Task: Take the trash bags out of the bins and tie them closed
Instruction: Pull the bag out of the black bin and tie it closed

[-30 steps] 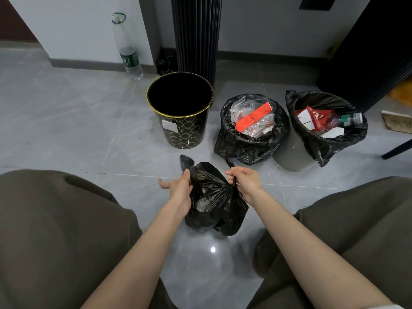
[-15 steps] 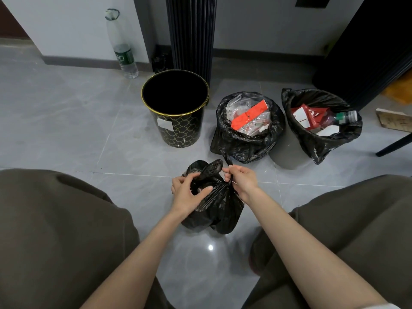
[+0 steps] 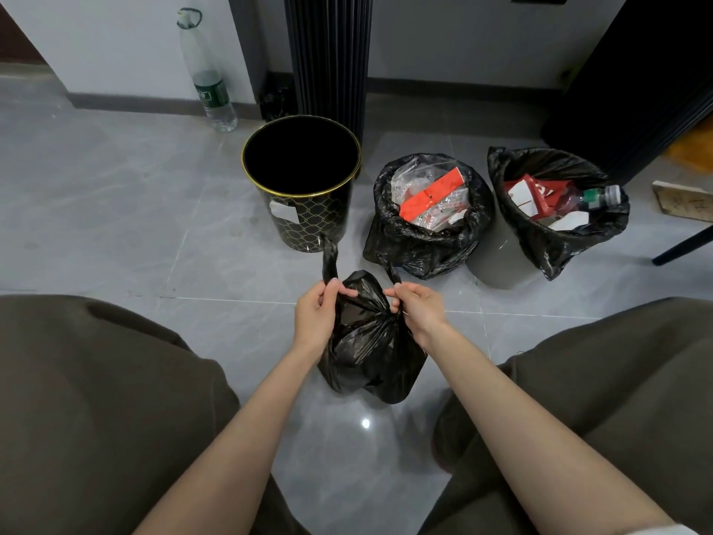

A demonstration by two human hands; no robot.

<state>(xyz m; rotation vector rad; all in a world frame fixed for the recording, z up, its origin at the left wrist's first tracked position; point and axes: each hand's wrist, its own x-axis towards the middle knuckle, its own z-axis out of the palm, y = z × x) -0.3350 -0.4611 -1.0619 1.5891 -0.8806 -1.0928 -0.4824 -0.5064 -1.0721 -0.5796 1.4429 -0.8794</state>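
Head-worn view, forward and down, close above floor (image 3: 115, 210).

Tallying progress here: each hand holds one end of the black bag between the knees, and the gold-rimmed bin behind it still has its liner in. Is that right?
Not quite. The head view shows the gold-rimmed bin with no liner, its inside bare and dark. The rest holds: the left hand and right hand each hold one end of the black bag.
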